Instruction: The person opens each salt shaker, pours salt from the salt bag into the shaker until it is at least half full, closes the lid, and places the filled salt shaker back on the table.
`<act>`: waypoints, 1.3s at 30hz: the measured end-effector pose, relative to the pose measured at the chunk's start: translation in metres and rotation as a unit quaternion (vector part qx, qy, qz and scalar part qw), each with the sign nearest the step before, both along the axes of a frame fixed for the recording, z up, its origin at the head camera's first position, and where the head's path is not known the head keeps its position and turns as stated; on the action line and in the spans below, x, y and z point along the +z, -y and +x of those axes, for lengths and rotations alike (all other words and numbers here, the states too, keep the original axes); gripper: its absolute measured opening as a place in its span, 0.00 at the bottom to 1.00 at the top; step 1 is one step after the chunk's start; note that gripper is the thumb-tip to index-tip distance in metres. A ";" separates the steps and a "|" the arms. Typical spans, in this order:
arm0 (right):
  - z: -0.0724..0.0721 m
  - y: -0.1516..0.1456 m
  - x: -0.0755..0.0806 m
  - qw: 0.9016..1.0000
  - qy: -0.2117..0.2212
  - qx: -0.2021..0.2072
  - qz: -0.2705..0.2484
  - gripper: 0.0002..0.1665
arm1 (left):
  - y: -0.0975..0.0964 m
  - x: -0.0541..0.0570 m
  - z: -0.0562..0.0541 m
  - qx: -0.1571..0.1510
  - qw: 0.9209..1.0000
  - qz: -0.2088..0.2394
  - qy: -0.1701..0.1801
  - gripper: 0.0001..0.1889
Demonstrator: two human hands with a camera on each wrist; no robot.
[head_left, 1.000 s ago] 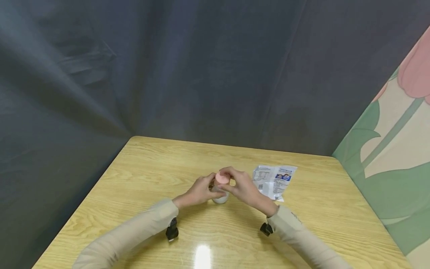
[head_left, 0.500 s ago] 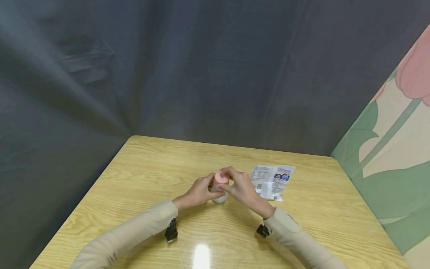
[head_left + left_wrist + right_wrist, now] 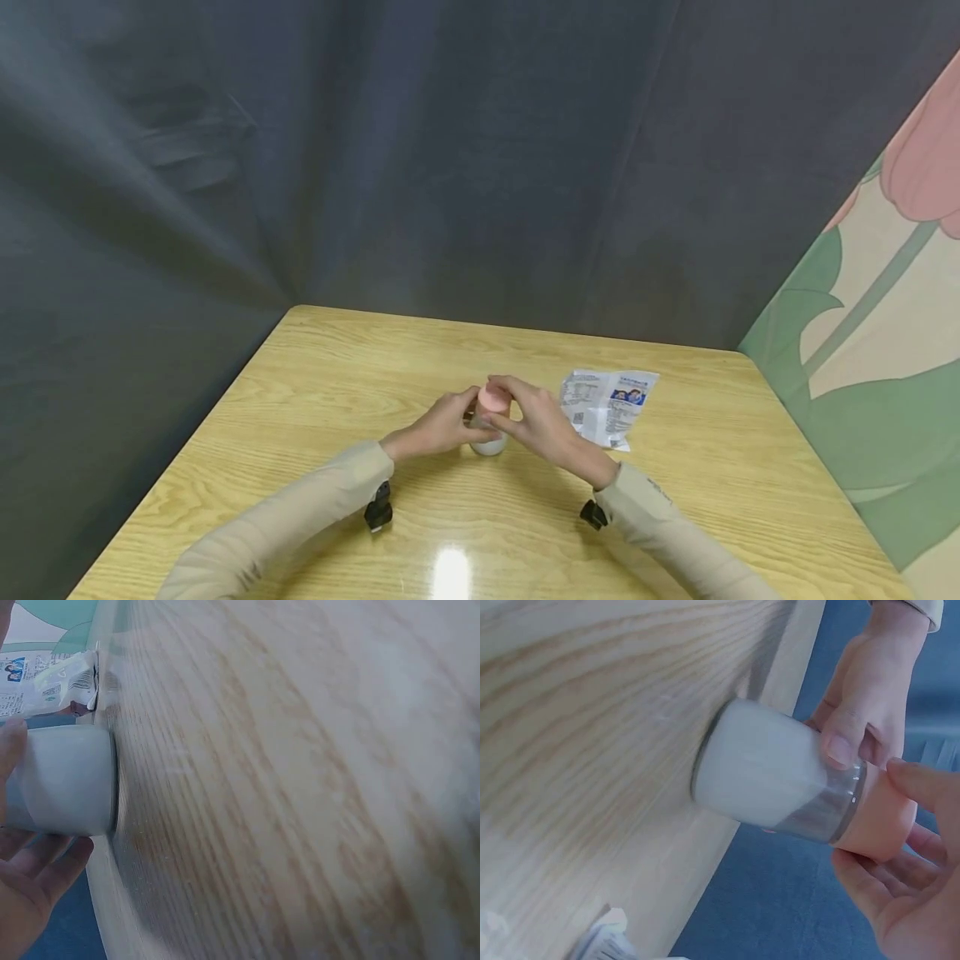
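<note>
A clear glass jar (image 3: pixel 761 765) filled partway with something white stands upright on the wooden table. Its pink lid (image 3: pixel 493 399) sits at the top of the glass. My left hand (image 3: pixel 437 427) holds the glass body from the left, thumb on the near side. With thumb and fingers round the rim, my right hand (image 3: pixel 542 423) grips the lid. In the right wrist view the lid meets the glass neck, and the white contents slope inside. The left wrist view shows the jar's lower part resting on the tabletop.
A crumpled white printed packet (image 3: pixel 606 408) lies on the table (image 3: pixel 360 358) just right of the jar. A dark curtain (image 3: pixel 480 167) hangs behind the table, and a flower-patterned panel (image 3: pixel 885 350) stands along the right side.
The right hand's fingers have shifted slightly round the lid, its index finger lying over the lid's top half a second ago and at the far rim now. The jar stays in place.
</note>
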State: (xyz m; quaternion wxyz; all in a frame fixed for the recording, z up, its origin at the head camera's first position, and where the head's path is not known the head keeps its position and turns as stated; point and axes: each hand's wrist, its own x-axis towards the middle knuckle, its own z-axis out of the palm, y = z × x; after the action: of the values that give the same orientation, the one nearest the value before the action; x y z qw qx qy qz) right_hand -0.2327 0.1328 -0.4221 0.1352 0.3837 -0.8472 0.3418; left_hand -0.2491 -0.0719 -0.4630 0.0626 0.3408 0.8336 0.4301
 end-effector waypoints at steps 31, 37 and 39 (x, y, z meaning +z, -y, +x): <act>0.001 -0.036 -0.006 0.987 -0.155 -0.030 0.016 0.16 | 0.000 -0.001 0.000 0.002 1.000 0.008 -0.008 0.34; 0.001 -0.046 -0.007 0.986 -0.164 -0.034 0.013 0.18 | 0.006 0.000 0.002 0.007 1.000 0.002 -0.013 0.36; 0.001 -0.050 -0.008 0.985 -0.166 -0.037 0.012 0.18 | 0.010 0.001 0.003 0.010 1.000 -0.002 -0.012 0.35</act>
State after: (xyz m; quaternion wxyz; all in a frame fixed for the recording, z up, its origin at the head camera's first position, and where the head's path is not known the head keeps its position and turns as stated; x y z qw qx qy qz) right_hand -0.2318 0.1826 -0.4305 0.2819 0.4055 -0.8304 0.2581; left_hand -0.2466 -0.0817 -0.4621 0.0486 0.3375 0.8384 0.4251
